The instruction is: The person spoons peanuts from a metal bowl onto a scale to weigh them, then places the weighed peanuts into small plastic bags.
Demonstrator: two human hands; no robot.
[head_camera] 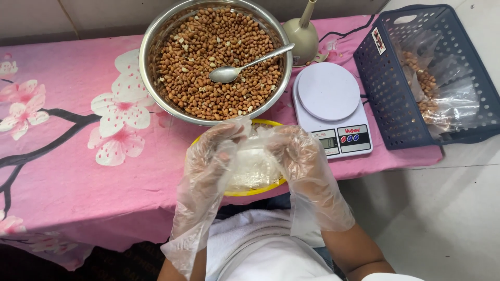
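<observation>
- A counter [78, 171] under a pink cloth with white blossoms runs across the view; its near edge falls just in front of the person's lap, and its right end stops below a blue basket [383, 93], where pale floor begins.
- The left half of the counter is bare cloth. The right half is crowded: a steel bowl of peanuts [216, 60] with a spoon [245, 65] resting in it, a white kitchen scale [330, 106] just beside the bowl, and the blue basket holding bagged peanuts at the counter's right end.
- A beige funnel [303, 32] stands upside down behind the scale.
- A yellow dish [250, 190] sits at the near edge, partly hidden by the hands.
- Both hands wear loose clear plastic gloves. The left hand [211, 158] and right hand [297, 156] meet over the dish, fingers curled and pinching a thin clear plastic bag [254, 164] between them.
- The bag hangs just above the dish, in front of the bowl.
</observation>
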